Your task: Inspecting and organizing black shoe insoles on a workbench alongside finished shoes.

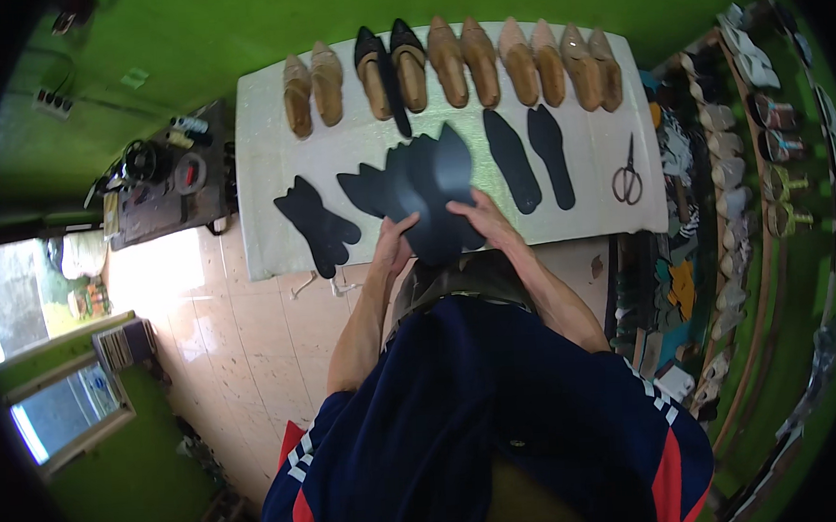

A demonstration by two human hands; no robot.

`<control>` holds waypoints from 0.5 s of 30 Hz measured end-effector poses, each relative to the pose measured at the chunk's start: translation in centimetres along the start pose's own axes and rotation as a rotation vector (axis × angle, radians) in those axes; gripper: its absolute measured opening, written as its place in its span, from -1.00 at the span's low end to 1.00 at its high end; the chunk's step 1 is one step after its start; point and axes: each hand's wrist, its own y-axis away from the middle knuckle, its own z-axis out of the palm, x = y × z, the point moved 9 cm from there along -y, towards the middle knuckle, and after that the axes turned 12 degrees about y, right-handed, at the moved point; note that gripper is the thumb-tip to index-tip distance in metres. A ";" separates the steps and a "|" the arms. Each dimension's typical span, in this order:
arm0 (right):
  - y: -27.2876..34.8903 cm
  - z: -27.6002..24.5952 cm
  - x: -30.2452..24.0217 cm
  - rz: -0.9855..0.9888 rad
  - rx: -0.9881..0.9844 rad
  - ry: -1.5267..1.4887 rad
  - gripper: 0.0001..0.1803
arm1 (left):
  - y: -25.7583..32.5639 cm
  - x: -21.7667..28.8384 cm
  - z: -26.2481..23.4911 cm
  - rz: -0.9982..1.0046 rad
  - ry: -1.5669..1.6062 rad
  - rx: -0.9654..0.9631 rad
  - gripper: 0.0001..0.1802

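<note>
My left hand (395,245) and my right hand (481,218) both grip a fanned bunch of dark sole-shaped pieces (430,189), held above the near edge of the white table (270,240). Its pointed ends face the far side. To its left lies a smaller overlapping group of similar black pieces (315,219). Two separate black sole pieces, one (510,162) beside the other (551,157), rest to the right. Farther right is a pair of black-handled scissors (627,176). A long narrow dark piece (391,87) lies across the black shoes.
Along the table's far edge stand pairs of pointed shoes on tan lasts, such as the brown pair (447,66). Shelves of shoes (780,129) line the right wall. A dark side table (167,194) with tools stands at left, on a tiled floor (252,331).
</note>
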 end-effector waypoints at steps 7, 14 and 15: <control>0.4 7.9 -1.0 -0.515 0.164 0.836 -0.43 | 3.0 0.4 -6.8 0.001 0.188 0.095 -0.51; 0.9 9.5 0.5 -0.456 -0.010 0.864 -0.31 | 6.1 1.5 -7.9 0.074 0.265 0.115 -0.52; 1.1 10.2 0.9 -0.478 -0.040 0.865 -0.31 | 5.7 1.2 -8.9 0.099 0.195 0.165 -0.52</control>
